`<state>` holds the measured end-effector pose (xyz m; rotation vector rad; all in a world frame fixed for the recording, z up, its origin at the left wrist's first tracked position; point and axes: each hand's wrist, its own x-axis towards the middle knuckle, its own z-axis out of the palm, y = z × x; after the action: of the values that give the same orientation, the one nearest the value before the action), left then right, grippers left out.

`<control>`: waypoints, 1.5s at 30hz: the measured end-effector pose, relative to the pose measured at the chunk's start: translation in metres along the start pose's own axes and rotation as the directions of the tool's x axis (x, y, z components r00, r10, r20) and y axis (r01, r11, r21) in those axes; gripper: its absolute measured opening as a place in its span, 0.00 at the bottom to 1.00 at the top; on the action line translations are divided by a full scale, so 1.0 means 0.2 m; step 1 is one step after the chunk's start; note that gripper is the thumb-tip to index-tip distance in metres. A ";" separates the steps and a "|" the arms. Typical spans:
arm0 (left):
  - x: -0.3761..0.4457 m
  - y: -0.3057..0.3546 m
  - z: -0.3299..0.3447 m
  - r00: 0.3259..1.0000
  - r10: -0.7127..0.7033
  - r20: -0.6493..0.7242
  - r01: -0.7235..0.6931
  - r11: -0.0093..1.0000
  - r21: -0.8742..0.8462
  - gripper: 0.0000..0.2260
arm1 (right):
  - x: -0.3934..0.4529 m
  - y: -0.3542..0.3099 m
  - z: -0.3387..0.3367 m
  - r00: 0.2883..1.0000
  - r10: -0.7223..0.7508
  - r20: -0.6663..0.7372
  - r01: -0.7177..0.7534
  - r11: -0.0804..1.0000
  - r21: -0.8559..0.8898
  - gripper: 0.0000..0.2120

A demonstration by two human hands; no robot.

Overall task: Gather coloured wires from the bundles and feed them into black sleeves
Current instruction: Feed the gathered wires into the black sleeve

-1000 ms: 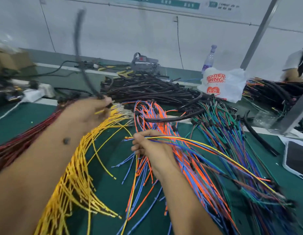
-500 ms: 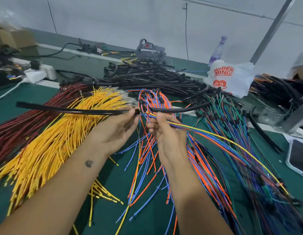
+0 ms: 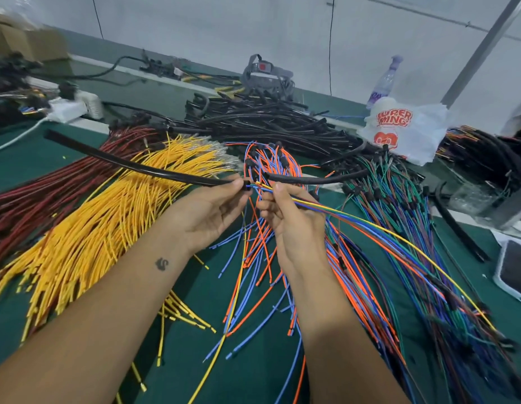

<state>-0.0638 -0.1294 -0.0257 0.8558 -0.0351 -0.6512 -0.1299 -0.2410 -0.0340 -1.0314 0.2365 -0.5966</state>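
My left hand (image 3: 208,209) pinches the near end of a long black sleeve (image 3: 131,164) that slants up to the left over the yellow wires. My right hand (image 3: 294,221) grips a small gathered bunch of coloured wires (image 3: 367,225), yellow, blue, green and orange, which trails off to the lower right. The tips of that bunch meet the sleeve's mouth between my two hands. Under them on the green table lie bundles of yellow wires (image 3: 87,234), dark red wires (image 3: 43,188), orange and blue wires (image 3: 262,269) and mixed green and blue wires (image 3: 399,193).
A heap of black sleeves (image 3: 262,123) fills the back of the table. Another loose sleeve (image 3: 314,179) lies just behind my hands. A white printed bag (image 3: 408,129), a bottle (image 3: 383,83), a white tray (image 3: 512,269) at the right edge and a power strip (image 3: 75,106) surround the work.
My left hand swung the black sleeve down from upright to nearly level and brought its end to the wire tips. My right hand lifted the bunch towards it.
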 end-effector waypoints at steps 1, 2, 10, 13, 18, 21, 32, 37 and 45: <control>0.00 0.00 0.00 1.000 -0.004 0.000 0.004 1.000 -0.005 0.02 | 0.00 0.00 0.00 1.000 -0.004 -0.006 0.004 1.000 -0.012 0.06; 0.00 0.00 0.00 1.000 -0.003 0.000 0.003 1.000 -0.008 0.01 | 0.00 0.00 0.00 1.000 -0.012 -0.011 0.012 1.000 -0.027 0.06; 0.03 -0.04 0.01 0.986 0.163 -0.041 -0.162 0.986 0.035 0.05 | -0.01 0.02 0.00 0.994 -0.091 0.057 0.101 0.976 -0.192 0.05; 0.03 -0.03 0.00 0.983 0.181 -0.042 -0.179 0.983 0.045 0.05 | -0.01 0.02 -0.01 0.992 -0.091 0.089 0.107 0.975 -0.196 0.06; 0.01 -0.03 0.01 0.994 0.104 -0.026 -0.102 0.992 0.067 0.10 | -0.01 0.02 0.00 0.991 -0.055 0.121 0.072 0.989 -0.133 0.05; 0.00 -0.02 0.01 0.998 0.064 0.025 -0.066 0.995 0.079 0.16 | -0.01 0.01 0.00 0.993 -0.015 0.115 0.023 0.997 -0.070 0.06; -0.01 -0.02 0.00 0.996 0.064 0.064 -0.068 0.996 0.055 0.02 | -0.01 0.01 0.01 0.999 -0.032 -0.008 0.030 0.990 -0.136 0.09; -0.01 -0.03 0.01 0.986 0.152 0.067 -0.160 0.979 0.129 0.07 | -0.01 0.02 0.00 0.998 -0.056 -0.035 0.048 0.980 -0.193 0.05; -0.02 -0.03 0.00 0.980 0.162 0.111 -0.177 0.974 0.138 0.12 | -0.01 0.01 0.02 0.999 0.033 -0.009 -0.033 0.999 -0.027 0.04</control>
<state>-0.0699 -0.1302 -0.0285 0.9512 -0.2469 -0.5345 -0.1294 -0.2355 -0.0347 -1.0491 0.2693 -0.5699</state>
